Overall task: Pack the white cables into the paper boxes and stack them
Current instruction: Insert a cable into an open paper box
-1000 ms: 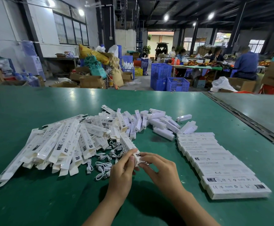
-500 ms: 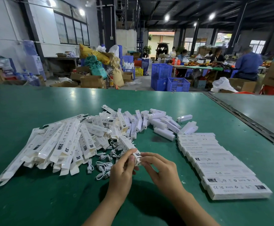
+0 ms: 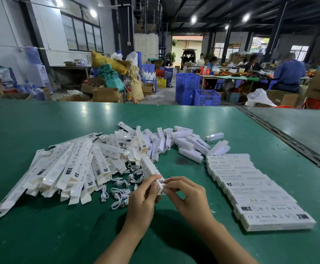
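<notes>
One green-topped work table carries everything.

Largest on it, at left: a fanned heap of flat, unfolded white paper sleeves. At right: a row of packed white paper boxes, overlapping like shingles and running away from the camera. Mid-table, behind: a loose pile of small folded white boxes. Between the heap and the hands: a tangle of short white cables, lying on the table just beyond the left hand.

Left hand: fingers curled round the near end of one long white paper box, which tilts up and away over the cables. Right hand: thumb and forefinger pinch that box's end flap, other fingers loosely curled under. Cable inside: cannot tell.

Risk (judgement): a flap forced in at an angle would crease or tear the thin card. A loose tuck could let a cable slide out. A knock while adding to the row may skew it.

Legible: "CE", "FC", "RoHS" on the nearest packed box. CE and FC also show on a sleeve in the heap. Other print too blurred.
</notes>
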The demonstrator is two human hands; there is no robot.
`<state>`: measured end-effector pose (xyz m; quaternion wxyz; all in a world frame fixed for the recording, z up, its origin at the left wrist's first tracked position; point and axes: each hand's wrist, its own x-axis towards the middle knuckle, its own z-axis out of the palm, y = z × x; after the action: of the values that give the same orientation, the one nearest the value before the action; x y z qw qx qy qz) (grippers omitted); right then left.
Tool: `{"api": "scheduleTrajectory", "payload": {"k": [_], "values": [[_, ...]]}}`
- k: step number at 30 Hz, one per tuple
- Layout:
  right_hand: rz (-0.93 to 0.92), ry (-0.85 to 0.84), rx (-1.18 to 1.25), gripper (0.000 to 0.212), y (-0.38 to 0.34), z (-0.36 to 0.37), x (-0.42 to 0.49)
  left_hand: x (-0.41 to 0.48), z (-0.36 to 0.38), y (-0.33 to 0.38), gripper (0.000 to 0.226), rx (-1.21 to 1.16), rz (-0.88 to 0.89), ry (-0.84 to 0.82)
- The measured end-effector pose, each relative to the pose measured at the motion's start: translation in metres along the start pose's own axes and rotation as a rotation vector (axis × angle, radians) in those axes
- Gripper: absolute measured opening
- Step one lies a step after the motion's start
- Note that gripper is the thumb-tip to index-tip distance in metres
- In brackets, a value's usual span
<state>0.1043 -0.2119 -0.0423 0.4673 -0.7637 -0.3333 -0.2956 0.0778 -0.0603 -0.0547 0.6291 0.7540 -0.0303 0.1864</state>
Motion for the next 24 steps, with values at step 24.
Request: {"api": "scheduleTrajectory", "payload": {"k": [24], "values": [[1.047,-0.205,1.082,0.028,0.013,0.001,0.003,-0.004,0.006,0.007,0.06,0.295,0.165,-0.076]]}}
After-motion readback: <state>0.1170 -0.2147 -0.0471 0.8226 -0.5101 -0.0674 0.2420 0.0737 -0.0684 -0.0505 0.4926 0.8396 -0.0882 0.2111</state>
